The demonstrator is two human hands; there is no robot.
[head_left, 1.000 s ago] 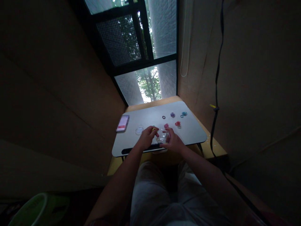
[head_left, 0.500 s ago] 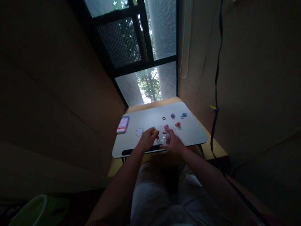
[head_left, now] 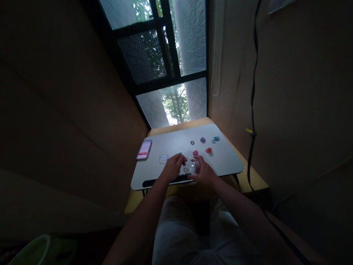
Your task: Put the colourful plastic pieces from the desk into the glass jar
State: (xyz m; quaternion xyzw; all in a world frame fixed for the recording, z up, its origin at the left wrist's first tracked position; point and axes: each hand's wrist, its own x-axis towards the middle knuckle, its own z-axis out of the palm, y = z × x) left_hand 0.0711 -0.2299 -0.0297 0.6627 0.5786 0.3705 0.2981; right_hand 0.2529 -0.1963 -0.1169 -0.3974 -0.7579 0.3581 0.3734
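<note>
My right hand (head_left: 204,171) curls around a small clear round container (head_left: 191,165) near the front edge of the white lap table (head_left: 154,171). A few small bits show through its wall, too small to name. Just left of the container is my left hand (head_left: 175,165), its fingers pinched together; whatever they hold, if anything, is hidden. Beyond the hands lie small ring-like bands in colour groups: pink (head_left: 195,152), red (head_left: 209,151), purple (head_left: 203,140) and teal (head_left: 216,138). One dark ring (head_left: 192,142) sits apart. A green bit (head_left: 181,153) peeks out past my left fingers.
A clear round lid-like disc (head_left: 163,158) lies left of my hands. The phone (head_left: 144,149) rests at the table's left edge. Along the front runs a black ledge (head_left: 149,183). A dark cord (head_left: 252,110) hangs at right, and a green tub (head_left: 44,250) stands low on the left.
A yellow band seen at my left fingertips earlier no longer shows. My right hand keeps its hold on the container. The whole view has shifted slightly downward in the picture.
</note>
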